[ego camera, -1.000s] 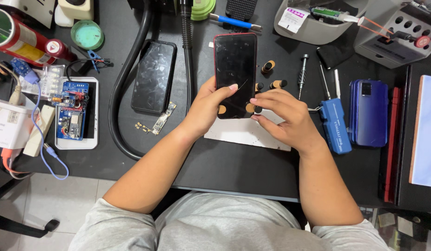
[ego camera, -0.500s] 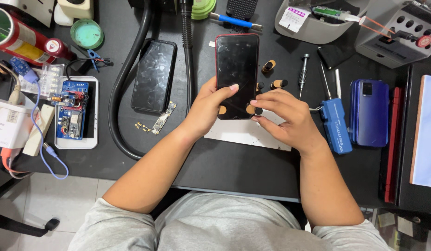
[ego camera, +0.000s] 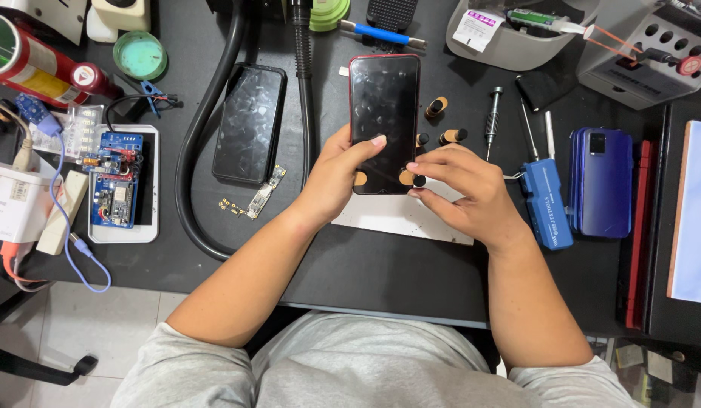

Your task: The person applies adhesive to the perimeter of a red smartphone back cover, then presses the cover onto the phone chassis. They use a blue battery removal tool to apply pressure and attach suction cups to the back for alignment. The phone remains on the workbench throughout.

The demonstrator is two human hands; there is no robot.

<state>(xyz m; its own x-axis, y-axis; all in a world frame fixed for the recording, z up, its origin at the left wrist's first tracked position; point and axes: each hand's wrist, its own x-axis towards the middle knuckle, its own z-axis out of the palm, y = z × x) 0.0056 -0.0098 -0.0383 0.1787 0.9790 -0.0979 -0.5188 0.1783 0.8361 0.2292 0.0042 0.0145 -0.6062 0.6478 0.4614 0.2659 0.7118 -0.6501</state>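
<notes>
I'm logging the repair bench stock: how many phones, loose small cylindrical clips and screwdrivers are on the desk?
Phones: 3 (red-edged phone under both hands, black phone, blue phone)
Loose clips: 3 ()
Screwdrivers: 3 ()
Total: 9

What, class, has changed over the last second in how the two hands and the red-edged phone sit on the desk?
Almost nothing has visibly changed. The left hand still grips the red-edged phone at its lower left edge, thumb across the glass. The right hand still rests its fingertips at the phone's lower right corner. The phone has not shifted. The black phone, blue phone and screwdriver lie as before.
</notes>
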